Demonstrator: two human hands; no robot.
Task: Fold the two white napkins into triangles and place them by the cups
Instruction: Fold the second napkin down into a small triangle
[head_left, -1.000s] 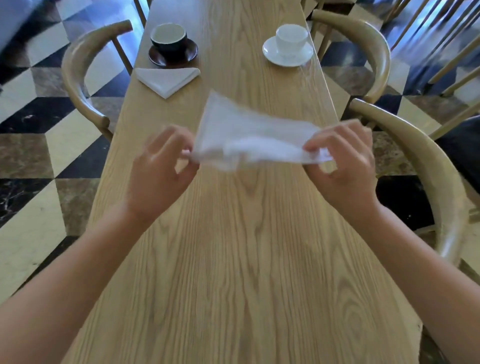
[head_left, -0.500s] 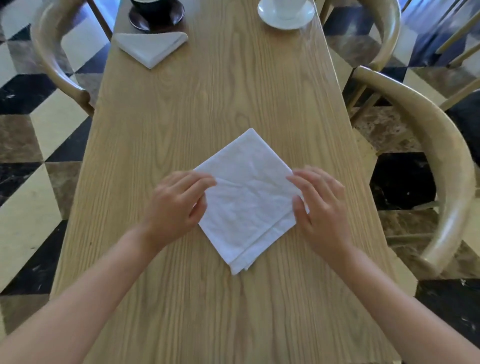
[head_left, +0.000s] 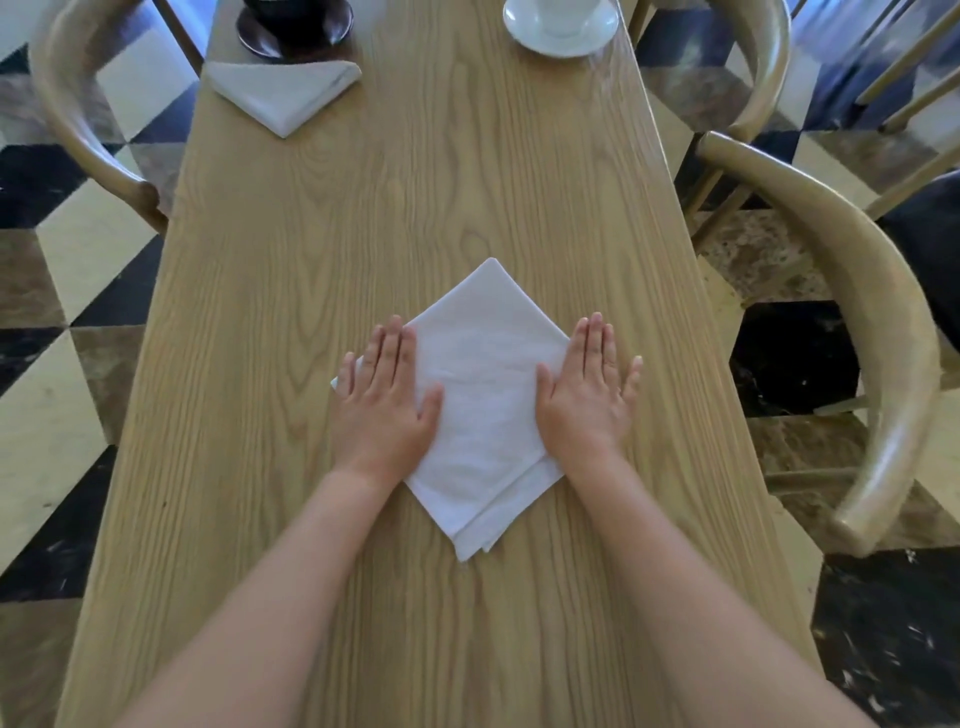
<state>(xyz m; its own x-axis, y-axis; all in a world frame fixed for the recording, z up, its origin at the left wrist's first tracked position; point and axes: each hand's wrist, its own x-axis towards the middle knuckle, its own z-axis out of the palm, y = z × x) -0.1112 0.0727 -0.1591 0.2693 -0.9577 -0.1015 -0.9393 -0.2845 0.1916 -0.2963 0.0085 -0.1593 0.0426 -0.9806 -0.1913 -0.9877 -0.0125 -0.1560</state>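
Since half a second ago I'm seeing both hands going from curled fingertips to flat palms. Left hand (head_left: 383, 402) is pressing the left corner of the diamond napkin (head_left: 485, 400), fingers spread, gripping nothing. Right hand (head_left: 589, 397) is pressing the right corner likewise. Folded triangle napkin (head_left: 283, 91) is lying far left beside the dark saucer (head_left: 293, 31); white saucer (head_left: 561, 28) is sitting far right on the table (head_left: 467, 182).

No legible text, label, brand, number or sign appears on any surface in view; the napkin (head_left: 488, 395) at the centre of the table (head_left: 519, 182) is plain white, without print or marking.
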